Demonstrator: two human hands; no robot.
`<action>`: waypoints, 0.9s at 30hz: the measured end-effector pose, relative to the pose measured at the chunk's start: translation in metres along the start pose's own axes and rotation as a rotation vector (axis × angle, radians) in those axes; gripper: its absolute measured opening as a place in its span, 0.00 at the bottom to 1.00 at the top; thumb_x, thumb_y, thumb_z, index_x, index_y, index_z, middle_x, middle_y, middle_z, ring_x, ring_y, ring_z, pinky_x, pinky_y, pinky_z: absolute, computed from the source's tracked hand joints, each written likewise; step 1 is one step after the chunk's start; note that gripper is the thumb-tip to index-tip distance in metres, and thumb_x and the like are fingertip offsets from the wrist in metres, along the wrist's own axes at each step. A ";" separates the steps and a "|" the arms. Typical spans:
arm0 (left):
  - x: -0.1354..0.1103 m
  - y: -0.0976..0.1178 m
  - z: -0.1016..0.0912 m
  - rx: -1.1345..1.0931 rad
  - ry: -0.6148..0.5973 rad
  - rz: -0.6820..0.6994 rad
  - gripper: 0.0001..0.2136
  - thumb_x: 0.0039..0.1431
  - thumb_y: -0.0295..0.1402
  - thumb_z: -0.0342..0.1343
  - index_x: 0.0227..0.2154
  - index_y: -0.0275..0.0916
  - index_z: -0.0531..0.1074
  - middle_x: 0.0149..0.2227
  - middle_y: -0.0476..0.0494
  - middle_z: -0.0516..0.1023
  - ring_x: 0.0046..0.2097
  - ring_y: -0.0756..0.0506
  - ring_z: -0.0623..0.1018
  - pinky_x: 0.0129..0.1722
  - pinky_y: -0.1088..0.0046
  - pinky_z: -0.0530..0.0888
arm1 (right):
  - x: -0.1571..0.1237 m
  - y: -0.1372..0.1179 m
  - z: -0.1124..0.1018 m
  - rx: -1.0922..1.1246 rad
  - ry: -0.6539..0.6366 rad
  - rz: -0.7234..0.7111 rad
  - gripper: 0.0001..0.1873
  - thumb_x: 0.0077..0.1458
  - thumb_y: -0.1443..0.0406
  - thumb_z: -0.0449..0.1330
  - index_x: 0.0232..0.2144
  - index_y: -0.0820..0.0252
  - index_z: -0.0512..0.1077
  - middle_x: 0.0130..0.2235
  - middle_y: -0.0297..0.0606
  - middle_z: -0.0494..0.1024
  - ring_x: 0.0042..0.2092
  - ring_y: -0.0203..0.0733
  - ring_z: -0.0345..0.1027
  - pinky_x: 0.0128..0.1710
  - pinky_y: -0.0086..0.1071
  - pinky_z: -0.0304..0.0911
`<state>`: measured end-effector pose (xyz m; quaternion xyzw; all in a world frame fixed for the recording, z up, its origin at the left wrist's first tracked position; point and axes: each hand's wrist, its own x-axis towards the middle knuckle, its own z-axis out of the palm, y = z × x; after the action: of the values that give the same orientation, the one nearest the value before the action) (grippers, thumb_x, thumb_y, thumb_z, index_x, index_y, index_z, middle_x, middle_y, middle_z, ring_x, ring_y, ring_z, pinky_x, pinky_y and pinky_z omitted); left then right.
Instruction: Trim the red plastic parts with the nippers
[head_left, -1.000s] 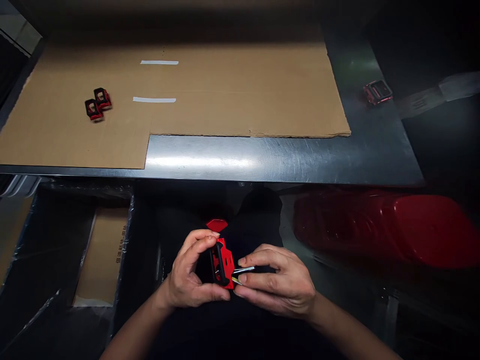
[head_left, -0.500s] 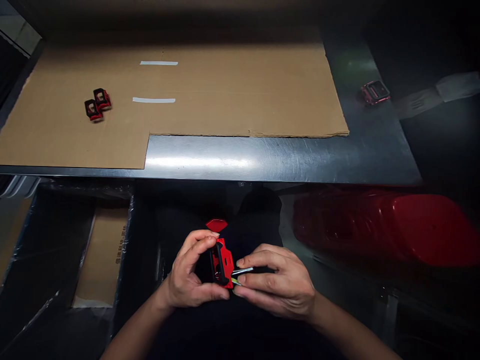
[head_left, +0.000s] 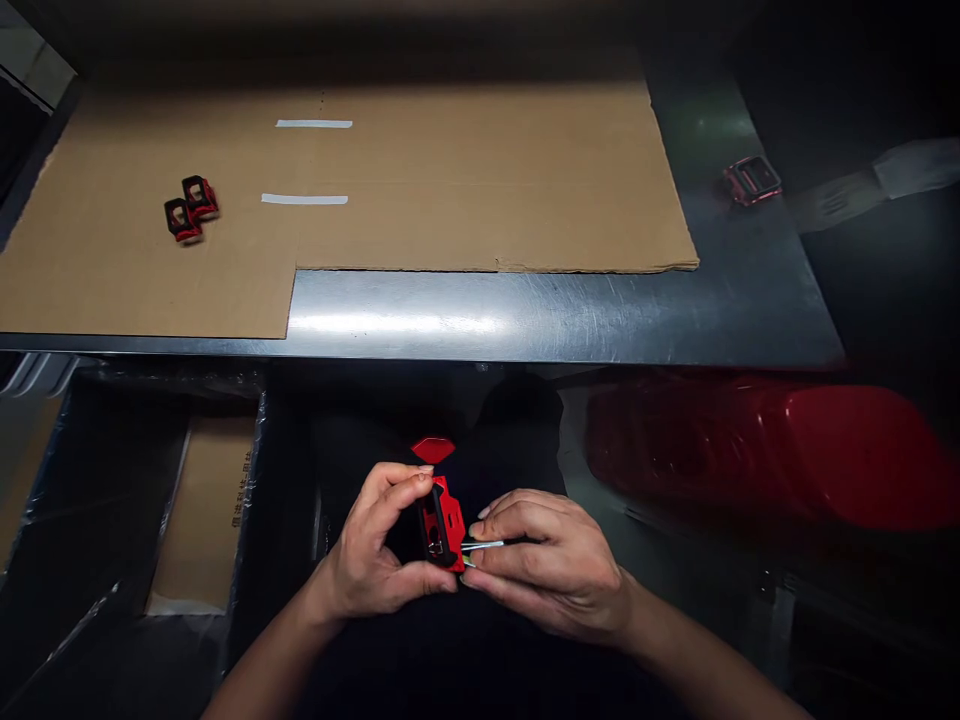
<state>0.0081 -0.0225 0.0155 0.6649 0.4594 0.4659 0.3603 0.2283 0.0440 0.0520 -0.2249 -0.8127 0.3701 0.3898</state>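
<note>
Below the table's front edge, my left hand (head_left: 375,550) pinches a small red and black plastic part (head_left: 442,525) between thumb and fingers. My right hand (head_left: 551,570) is closed on a thin metal tool (head_left: 484,545), perhaps tweezers, whose tip touches the part's right side. A flat red piece (head_left: 433,449) lies just above the held part, apart from both hands.
A metal table (head_left: 525,320) carries a cardboard sheet (head_left: 450,180) with two white tape strips. Two red and black parts (head_left: 191,205) sit at its left; another part (head_left: 752,180) lies far right. A lined box (head_left: 202,510) stands lower left, a red bin (head_left: 765,455) at the right.
The held part and the tool's tip have drawn slightly closer together, and both hands shifted a little. Nothing on the table moved.
</note>
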 end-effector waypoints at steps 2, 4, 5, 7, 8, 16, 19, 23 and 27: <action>-0.001 -0.001 0.001 -0.004 0.009 -0.002 0.40 0.52 0.48 0.68 0.65 0.43 0.60 0.53 0.33 0.70 0.52 0.37 0.74 0.48 0.55 0.79 | 0.001 0.001 0.000 0.020 0.003 -0.020 0.03 0.58 0.66 0.67 0.34 0.61 0.79 0.31 0.38 0.81 0.33 0.38 0.78 0.35 0.31 0.76; -0.002 -0.001 0.001 -0.006 0.017 -0.007 0.40 0.51 0.47 0.69 0.64 0.42 0.61 0.53 0.33 0.70 0.52 0.37 0.74 0.48 0.55 0.79 | 0.002 0.001 0.001 0.037 -0.001 -0.035 0.02 0.58 0.67 0.67 0.34 0.61 0.79 0.30 0.37 0.81 0.33 0.38 0.79 0.37 0.31 0.76; -0.002 -0.001 0.001 -0.009 0.021 -0.013 0.40 0.51 0.47 0.69 0.64 0.42 0.61 0.52 0.33 0.70 0.52 0.37 0.75 0.48 0.55 0.79 | 0.002 0.002 0.001 0.042 -0.004 -0.037 0.02 0.58 0.67 0.67 0.34 0.60 0.79 0.31 0.37 0.82 0.33 0.38 0.79 0.37 0.31 0.76; -0.004 -0.001 0.002 -0.016 0.024 -0.029 0.39 0.50 0.48 0.69 0.64 0.43 0.62 0.52 0.33 0.70 0.51 0.37 0.75 0.48 0.54 0.79 | 0.002 0.002 0.002 0.052 -0.010 -0.030 0.02 0.58 0.68 0.67 0.36 0.60 0.78 0.31 0.37 0.82 0.33 0.38 0.79 0.37 0.31 0.77; -0.004 -0.001 0.002 -0.018 0.023 -0.043 0.40 0.50 0.48 0.69 0.64 0.44 0.62 0.52 0.33 0.70 0.51 0.37 0.75 0.47 0.53 0.79 | 0.002 0.002 0.002 0.060 -0.013 -0.025 0.03 0.58 0.68 0.67 0.36 0.60 0.78 0.31 0.37 0.82 0.33 0.38 0.79 0.37 0.31 0.77; -0.008 -0.004 0.006 -0.127 0.027 -0.151 0.39 0.54 0.38 0.67 0.67 0.45 0.57 0.53 0.35 0.63 0.51 0.38 0.73 0.49 0.53 0.79 | 0.005 -0.001 0.007 0.063 0.011 0.037 0.03 0.58 0.71 0.65 0.36 0.60 0.76 0.28 0.36 0.81 0.31 0.38 0.78 0.34 0.31 0.75; -0.008 -0.005 0.009 -0.307 0.145 -0.181 0.35 0.54 0.38 0.67 0.64 0.45 0.60 0.55 0.36 0.62 0.52 0.39 0.75 0.52 0.53 0.78 | 0.007 0.000 0.005 0.102 0.073 0.095 0.04 0.55 0.70 0.67 0.34 0.60 0.75 0.29 0.38 0.81 0.32 0.40 0.78 0.33 0.32 0.75; -0.008 -0.003 0.010 -0.476 0.253 -0.218 0.33 0.56 0.38 0.66 0.62 0.47 0.60 0.61 0.36 0.62 0.56 0.40 0.75 0.57 0.55 0.77 | 0.008 0.003 0.005 0.184 0.146 0.201 0.08 0.53 0.68 0.69 0.34 0.59 0.74 0.32 0.39 0.82 0.33 0.42 0.78 0.32 0.34 0.75; -0.010 0.000 0.006 -0.522 0.294 -0.249 0.31 0.56 0.38 0.67 0.61 0.47 0.61 0.61 0.39 0.65 0.59 0.39 0.75 0.58 0.59 0.77 | 0.005 0.007 0.007 0.151 0.244 0.309 0.14 0.50 0.69 0.71 0.39 0.57 0.74 0.33 0.36 0.81 0.33 0.42 0.79 0.34 0.34 0.76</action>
<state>0.0128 -0.0327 0.0108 0.4145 0.4492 0.6113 0.5027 0.2204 0.0490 0.0461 -0.3602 -0.6852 0.4556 0.4395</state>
